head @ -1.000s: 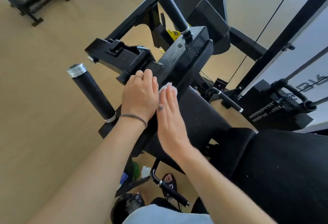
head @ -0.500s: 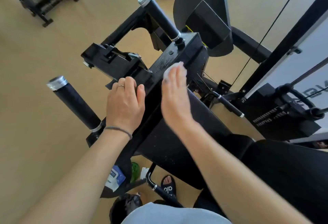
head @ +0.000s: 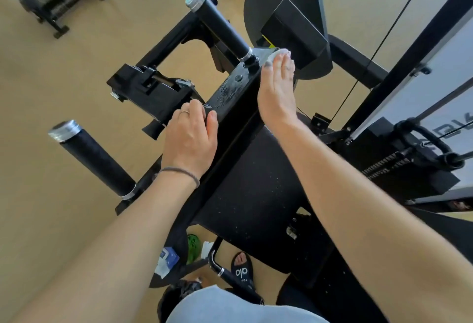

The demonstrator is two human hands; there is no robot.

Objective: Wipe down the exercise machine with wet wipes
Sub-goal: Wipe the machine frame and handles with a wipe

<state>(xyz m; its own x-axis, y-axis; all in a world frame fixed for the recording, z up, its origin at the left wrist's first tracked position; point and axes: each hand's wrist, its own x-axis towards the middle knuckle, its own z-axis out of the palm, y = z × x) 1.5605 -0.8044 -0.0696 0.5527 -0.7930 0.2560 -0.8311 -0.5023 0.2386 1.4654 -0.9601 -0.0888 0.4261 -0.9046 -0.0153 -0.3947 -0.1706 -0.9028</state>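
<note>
White, crumpled, the wet wipe [head: 277,52] shows just past the straight fingers [head: 282,65] of the right hand [head: 276,92], pressed flat onto the far end of the exercise machine's black beam [head: 230,92]. Beside those fingers stands a black roller handle [head: 222,28] with a silver cap. The left hand [head: 190,138] rests nearer on the same beam, its fingers [head: 190,109] relaxed and holding nothing. Left of them, a second roller handle [head: 94,159] juts out. Below lies the tan floor [head: 51,92].
</note>
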